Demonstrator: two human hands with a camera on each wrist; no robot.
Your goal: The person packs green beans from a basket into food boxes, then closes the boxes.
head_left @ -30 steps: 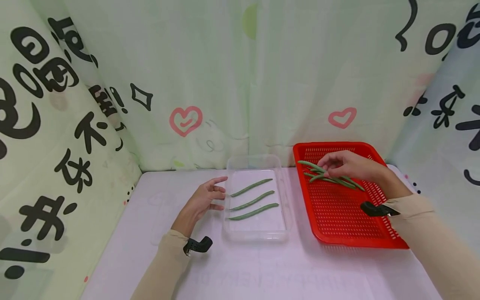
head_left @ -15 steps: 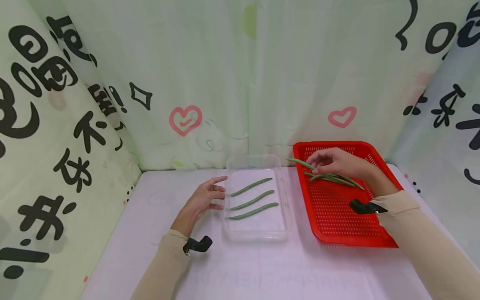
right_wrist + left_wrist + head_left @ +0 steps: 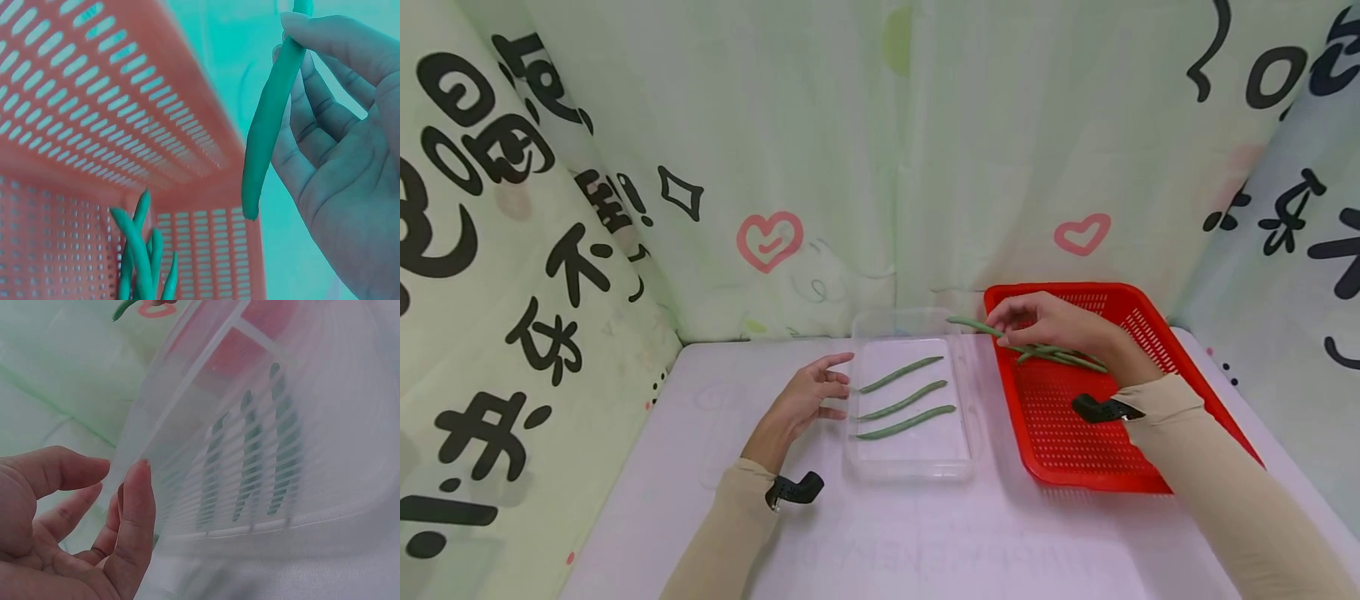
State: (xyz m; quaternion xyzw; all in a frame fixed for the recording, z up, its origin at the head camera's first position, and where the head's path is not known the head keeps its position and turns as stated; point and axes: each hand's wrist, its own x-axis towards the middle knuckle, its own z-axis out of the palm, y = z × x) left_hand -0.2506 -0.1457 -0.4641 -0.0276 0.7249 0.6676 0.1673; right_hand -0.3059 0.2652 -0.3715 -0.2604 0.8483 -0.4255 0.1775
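My right hand [image 3: 1048, 323] pinches one green bean [image 3: 972, 324] between thumb and fingertips, over the left rim of the red perforated basket [image 3: 1078, 450]. The bean's far end points left toward the clear plastic container [image 3: 910, 472]. In the right wrist view the held bean [image 3: 269, 134] hangs outside the basket wall. Three other green beans [image 3: 907, 422] lie apart, slanted, across the container's floor. Beside its left wall rests my left hand [image 3: 811, 392], fingers loosely spread with fingertips right at the wall and nothing between them. The left wrist view shows those fingers [image 3: 134, 519] close to the wall.
Several more green beans [image 3: 1063, 357] lie bunched inside the basket, below the right hand. Both containers stand on a white-covered table [image 3: 820, 542]. A pale green printed curtain [image 3: 925, 167] hangs behind, with printed cloth at either side.
The right hand has lifted one bean from the bunch in the basket and moved left with it, toward the clear container. The left hand has stayed in place.
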